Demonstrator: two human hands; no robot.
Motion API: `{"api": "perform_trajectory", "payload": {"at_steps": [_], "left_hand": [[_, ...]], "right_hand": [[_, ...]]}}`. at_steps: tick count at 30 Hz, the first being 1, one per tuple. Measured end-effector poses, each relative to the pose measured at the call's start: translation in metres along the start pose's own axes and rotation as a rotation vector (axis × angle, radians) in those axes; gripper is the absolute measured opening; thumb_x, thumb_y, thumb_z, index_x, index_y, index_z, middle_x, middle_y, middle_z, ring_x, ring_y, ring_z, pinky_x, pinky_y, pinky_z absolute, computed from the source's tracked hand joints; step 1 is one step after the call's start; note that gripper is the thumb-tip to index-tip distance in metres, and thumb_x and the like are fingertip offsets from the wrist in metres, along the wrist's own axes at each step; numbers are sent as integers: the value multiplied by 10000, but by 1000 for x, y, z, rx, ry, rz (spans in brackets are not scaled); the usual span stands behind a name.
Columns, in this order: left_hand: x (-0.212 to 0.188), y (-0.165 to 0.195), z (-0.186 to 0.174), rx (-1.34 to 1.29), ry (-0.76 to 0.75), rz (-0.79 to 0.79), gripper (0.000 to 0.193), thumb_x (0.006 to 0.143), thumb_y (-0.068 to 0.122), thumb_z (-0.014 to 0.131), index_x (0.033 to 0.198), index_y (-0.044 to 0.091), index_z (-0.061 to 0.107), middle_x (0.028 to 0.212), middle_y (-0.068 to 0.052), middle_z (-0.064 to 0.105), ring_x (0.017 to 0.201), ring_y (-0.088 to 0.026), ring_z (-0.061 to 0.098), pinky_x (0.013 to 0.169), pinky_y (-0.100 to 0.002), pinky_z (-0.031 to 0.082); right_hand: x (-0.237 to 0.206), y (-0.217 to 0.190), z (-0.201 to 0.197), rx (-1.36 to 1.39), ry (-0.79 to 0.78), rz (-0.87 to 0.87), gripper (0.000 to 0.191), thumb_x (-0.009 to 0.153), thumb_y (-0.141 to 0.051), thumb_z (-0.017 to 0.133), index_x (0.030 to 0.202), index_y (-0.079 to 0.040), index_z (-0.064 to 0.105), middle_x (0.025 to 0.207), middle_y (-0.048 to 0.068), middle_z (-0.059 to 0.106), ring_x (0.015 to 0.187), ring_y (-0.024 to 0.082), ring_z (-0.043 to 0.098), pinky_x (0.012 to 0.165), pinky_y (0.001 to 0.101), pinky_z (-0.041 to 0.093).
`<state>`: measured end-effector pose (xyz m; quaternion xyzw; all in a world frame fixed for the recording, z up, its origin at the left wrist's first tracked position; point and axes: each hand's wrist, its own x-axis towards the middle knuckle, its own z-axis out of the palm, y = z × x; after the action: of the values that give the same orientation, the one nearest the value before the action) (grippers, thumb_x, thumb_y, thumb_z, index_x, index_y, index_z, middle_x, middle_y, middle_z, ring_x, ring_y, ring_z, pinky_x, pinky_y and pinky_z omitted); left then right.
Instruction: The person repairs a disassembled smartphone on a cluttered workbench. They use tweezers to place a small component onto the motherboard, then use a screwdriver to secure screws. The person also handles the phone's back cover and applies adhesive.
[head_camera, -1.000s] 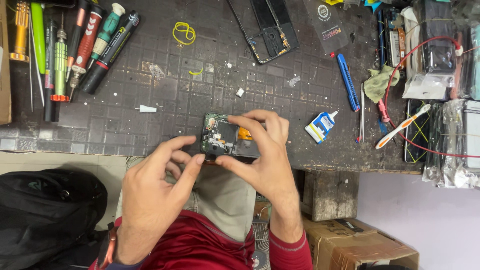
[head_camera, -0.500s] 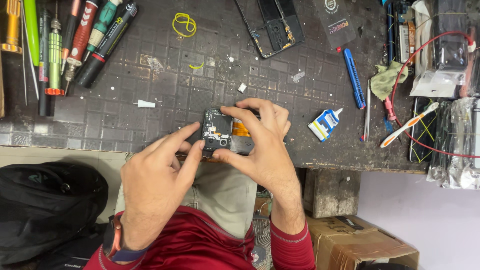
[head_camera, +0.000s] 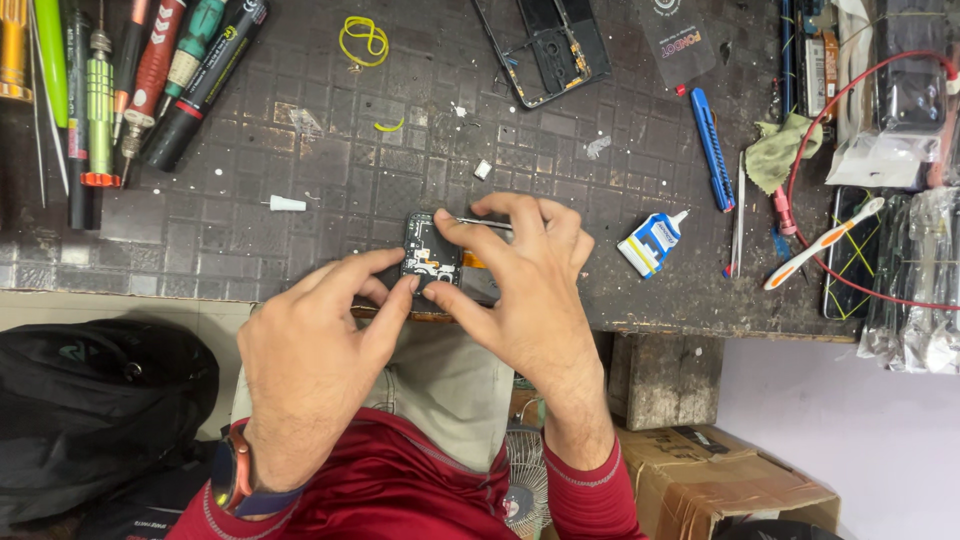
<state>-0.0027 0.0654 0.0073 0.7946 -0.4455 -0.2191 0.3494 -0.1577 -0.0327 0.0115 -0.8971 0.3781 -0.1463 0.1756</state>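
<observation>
Left hand (head_camera: 300, 365): fingers curled, index fingertip and thumb pressed against the near-left edge of the opened phone (head_camera: 432, 255), steadying it. Right hand (head_camera: 525, 285): index finger and thumb pinch thin metal tweezers (head_camera: 485, 222), held roughly level over the far edge of the phone; remaining fingers arch over the phone's right half and hide it.

Phone lies back-off at the near edge of the surface (head_camera: 330, 180), centre of view; dark circuit board and an orange strip show between the fingers. Whether the tweezer tip touches the board cannot be told; it is covered by the fingers.

Around it: small white cap (head_camera: 287, 204) to the left; white scrap (head_camera: 483, 169) just beyond; blue-and-white glue bottle (head_camera: 651, 241) near on the right; blue knife (head_camera: 712, 148) farther right; empty phone frame (head_camera: 545, 45) at the far edge; yellow rubber band (head_camera: 363, 38) far centre-left; row of screwdrivers (head_camera: 150, 70) far left. Black bag (head_camera: 95, 420) below the surface, left.

Risk, as judged: the phone sits right at the surface's near edge, so a push from either hand could tip it off into the lap. The tweezers are metal; a slip could scratch the board or tear the orange strip. A small part released from the tips could be lost among the grid grooves.
</observation>
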Motion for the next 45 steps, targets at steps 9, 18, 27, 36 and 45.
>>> {"api": "perform_trajectory", "payload": {"at_steps": [9,18,27,36,45], "left_hand": [[-1,4,-3,89,-50,57,306,894,274,739,1194,215,749,761,22,709,606,-236,676,526,-380,501],[-3,-2,14,604,128,513,247,928,233,696,1167,189,739,1237,84,651,887,-180,568,711,-344,477],[5,-8,13,680,47,664,295,852,195,645,1142,166,685,1340,75,642,924,-167,572,809,-346,430],[2,-9,18,700,65,647,283,866,209,634,1142,176,684,1340,71,646,899,-162,561,845,-344,423],[-1,-7,22,598,52,577,377,867,209,655,1237,142,691,1331,52,646,950,-180,575,909,-438,382]], "right_hand": [[-2,-4,1,-49,19,-2,543,793,-408,835,1293,-229,719,1322,67,573,1245,340,414,1066,513,283],[-18,-7,13,-214,59,-24,548,889,-370,754,1406,-230,640,1424,74,532,1284,340,389,1081,524,249],[-53,-21,50,-345,152,1,554,952,-206,676,1492,-114,590,1579,-24,520,1294,240,399,1085,418,213],[-49,-18,56,-226,222,16,535,907,-134,647,1441,-109,634,1542,-44,552,1263,225,408,1044,421,208],[-64,-22,65,-234,249,99,607,906,-178,657,1501,-107,559,1597,14,486,1465,372,278,1143,459,163]]}}
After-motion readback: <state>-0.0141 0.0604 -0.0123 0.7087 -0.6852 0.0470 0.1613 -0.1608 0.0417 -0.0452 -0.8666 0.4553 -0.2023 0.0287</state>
